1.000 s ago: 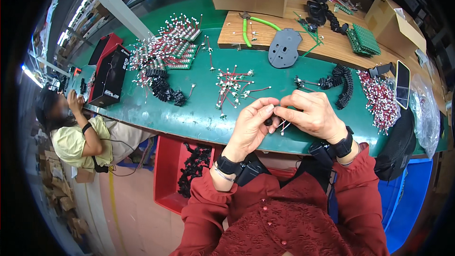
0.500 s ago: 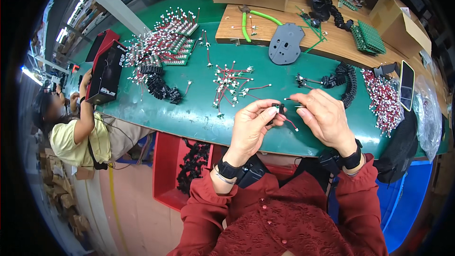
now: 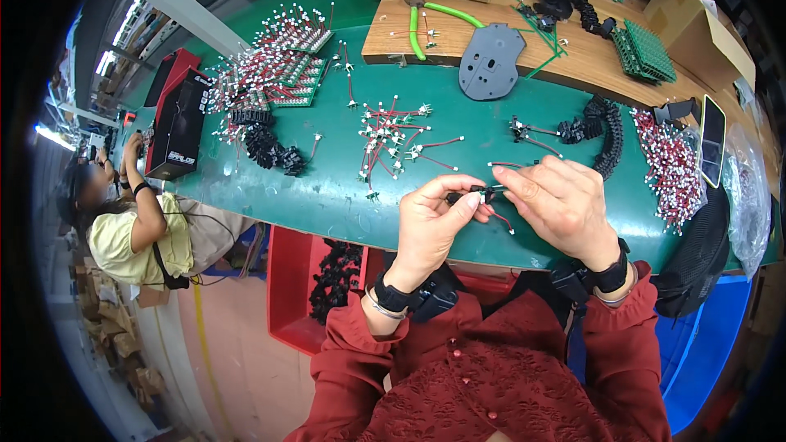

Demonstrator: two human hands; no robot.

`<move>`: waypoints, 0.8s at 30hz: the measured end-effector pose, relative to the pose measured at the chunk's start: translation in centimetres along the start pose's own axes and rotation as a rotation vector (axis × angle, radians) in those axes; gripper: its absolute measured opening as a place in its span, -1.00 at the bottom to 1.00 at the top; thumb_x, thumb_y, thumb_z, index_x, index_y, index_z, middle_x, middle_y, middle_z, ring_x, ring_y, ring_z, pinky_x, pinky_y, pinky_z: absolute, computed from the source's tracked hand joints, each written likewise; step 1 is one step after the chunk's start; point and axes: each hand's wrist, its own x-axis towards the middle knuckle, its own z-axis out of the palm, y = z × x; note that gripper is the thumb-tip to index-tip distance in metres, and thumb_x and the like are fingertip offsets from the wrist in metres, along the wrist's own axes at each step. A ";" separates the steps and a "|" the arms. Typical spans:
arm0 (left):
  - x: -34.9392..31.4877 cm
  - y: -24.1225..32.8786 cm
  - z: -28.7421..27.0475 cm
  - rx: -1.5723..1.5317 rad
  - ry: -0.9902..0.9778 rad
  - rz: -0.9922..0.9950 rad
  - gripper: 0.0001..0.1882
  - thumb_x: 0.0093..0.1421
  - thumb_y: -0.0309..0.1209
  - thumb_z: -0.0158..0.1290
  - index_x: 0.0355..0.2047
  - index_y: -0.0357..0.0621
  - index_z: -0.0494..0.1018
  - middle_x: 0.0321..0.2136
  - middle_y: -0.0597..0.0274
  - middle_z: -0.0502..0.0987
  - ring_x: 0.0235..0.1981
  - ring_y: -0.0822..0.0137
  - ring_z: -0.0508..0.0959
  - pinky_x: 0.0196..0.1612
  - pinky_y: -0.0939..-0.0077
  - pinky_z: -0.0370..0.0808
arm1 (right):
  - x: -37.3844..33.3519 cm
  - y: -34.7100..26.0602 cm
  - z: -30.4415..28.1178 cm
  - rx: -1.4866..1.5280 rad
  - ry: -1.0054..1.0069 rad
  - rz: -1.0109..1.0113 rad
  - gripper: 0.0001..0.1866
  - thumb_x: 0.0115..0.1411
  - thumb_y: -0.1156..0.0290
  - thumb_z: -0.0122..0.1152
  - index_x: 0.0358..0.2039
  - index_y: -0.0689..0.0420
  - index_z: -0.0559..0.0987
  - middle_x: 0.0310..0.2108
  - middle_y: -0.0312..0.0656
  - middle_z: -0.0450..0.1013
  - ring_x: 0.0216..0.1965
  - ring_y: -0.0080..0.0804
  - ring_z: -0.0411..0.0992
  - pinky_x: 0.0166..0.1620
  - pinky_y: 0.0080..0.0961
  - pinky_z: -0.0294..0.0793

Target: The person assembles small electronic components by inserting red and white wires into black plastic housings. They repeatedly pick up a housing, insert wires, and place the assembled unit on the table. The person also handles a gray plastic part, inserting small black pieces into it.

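Observation:
My left hand (image 3: pixel 435 217) pinches a small black plastic part (image 3: pixel 476 194) between thumb and fingers. From this part a short red wire (image 3: pixel 501 219) with a white plug hangs toward the table. My right hand (image 3: pixel 563 203) is closed, and a thin metal tip (image 3: pixel 498 189) sticks out from its fingertips against the black part; the rest of that tool is hidden. Beside the right fingers shows a wire (image 3: pixel 506 164) with a white end; whether the hand grips it I cannot tell. Several small wired boards (image 3: pixel 389 137) lie in a loose heap beyond my left hand.
Stacked green boards with wires (image 3: pixel 291 74) stand at left, beside a black strip of linked parts (image 3: pixel 266 147). Another black strip (image 3: pixel 607 143) and a wire pile (image 3: pixel 667 172) lie right. Farther back are green-handled pliers (image 3: pixel 417 33) and a grey plate (image 3: pixel 493 61). A co-worker (image 3: pixel 135 225) sits left.
My right hand has come closer to my left, and the metal tip now meets the black part. The whole view has shifted slightly. The co-worker's hands have moved.

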 end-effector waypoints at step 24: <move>-0.1 0.1 0.5 0.107 0.054 -0.003 -0.82 0.07 -0.64 0.03 -0.27 -0.37 0.43 -0.52 0.21 0.49 -0.57 0.50 0.47 -0.55 0.73 0.39 | -0.7 -0.6 0.5 -0.039 -0.074 0.013 -0.62 -0.21 0.49 0.25 -0.26 0.04 0.54 -0.56 -0.40 0.39 -0.59 -0.53 0.35 -0.59 -0.60 0.30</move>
